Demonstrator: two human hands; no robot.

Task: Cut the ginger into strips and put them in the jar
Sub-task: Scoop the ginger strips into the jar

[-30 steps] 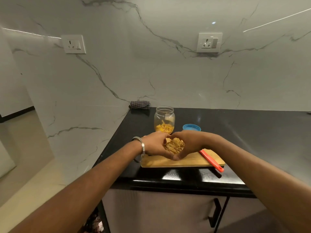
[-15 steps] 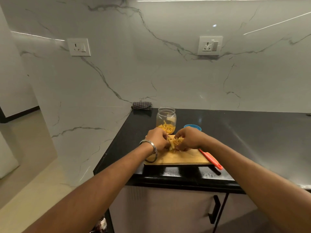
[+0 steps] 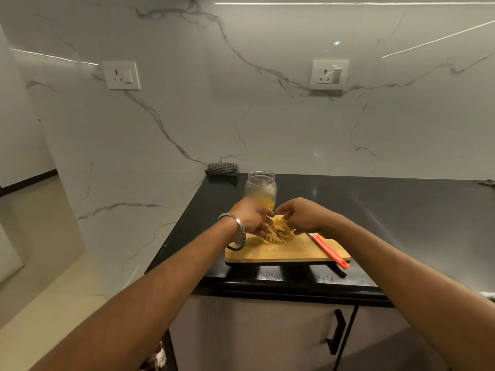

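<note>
A pile of yellow ginger strips (image 3: 278, 233) lies at the back of the wooden cutting board (image 3: 289, 253). My left hand (image 3: 251, 218), a metal bangle on its wrist, holds the pile from the left with its fingers pointing down into the strips. From the right, my right hand (image 3: 304, 216) curls its fingers over the same pile. Just behind the hands stands the open glass jar (image 3: 261, 184), with some yellow strips in its bottom. The red-handled knife (image 3: 330, 250) lies on the board's right edge, its blade hidden under my right hand.
The board sits near the front left corner of a black counter (image 3: 388, 223). A folded checked cloth (image 3: 222, 168) lies against the marble wall behind the jar. A cabinet handle (image 3: 337, 332) shows below the counter edge.
Both hands closed in from cupping the strips to bunching them. They have since shifted slightly back towards the jar, with strips spilling loose beneath them. The camera moved nearer.
</note>
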